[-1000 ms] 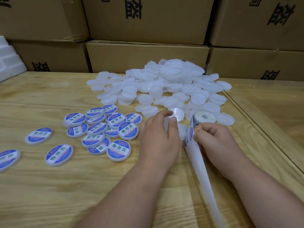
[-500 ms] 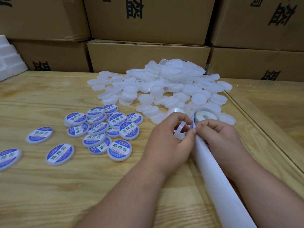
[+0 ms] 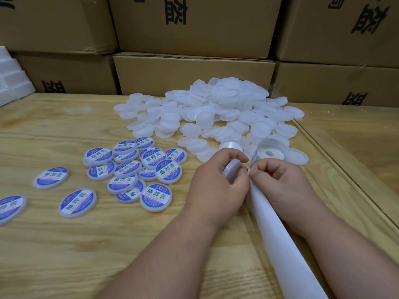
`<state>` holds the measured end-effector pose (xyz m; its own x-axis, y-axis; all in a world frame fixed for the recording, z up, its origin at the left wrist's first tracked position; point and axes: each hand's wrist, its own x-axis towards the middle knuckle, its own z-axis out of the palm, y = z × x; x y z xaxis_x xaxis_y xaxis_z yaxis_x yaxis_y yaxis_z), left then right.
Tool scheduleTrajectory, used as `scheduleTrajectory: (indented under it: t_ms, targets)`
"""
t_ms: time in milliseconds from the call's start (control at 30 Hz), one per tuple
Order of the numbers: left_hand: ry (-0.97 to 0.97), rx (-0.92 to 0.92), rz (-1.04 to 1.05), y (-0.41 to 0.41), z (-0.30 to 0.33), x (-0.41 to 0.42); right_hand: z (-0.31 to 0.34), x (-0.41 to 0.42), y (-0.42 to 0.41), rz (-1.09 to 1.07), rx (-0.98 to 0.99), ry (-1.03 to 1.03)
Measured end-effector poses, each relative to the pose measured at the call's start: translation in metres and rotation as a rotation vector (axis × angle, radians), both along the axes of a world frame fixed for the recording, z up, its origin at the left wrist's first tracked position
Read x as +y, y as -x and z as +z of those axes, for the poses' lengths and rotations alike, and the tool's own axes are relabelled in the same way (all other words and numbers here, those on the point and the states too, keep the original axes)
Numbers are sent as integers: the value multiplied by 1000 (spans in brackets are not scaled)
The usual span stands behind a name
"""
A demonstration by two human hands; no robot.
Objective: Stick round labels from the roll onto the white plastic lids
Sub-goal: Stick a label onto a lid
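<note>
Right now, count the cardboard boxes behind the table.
6 cardboard boxes: upper row left, middle, right; lower row left, middle, right, behind the table. Others may be hidden.

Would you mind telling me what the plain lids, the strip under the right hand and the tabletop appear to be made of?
Plain lids: translucent white plastic with a matte look, light showing through. Strip: smooth white release paper or film with a faint sheen; which one is unclear. Tabletop: pale wood with visible grain, probably plywood, unvarnished-looking.
</note>
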<state>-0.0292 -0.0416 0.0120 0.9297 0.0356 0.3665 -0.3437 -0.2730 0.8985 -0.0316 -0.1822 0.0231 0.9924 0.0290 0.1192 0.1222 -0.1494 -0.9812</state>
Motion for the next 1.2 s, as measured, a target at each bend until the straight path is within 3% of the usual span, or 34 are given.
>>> scheduleTrajectory:
  t_ms: [567,867,1200]
  targets:
    - [28,27,4,-2,-1,0,-2,-4,-4,-10,20,70]
    - [110,48,62,-2,1,2,-3,-4,-4,-59,-23,377]
    - [52,8,-73,0,1,0,5,-8,-3,-1,114,-43]
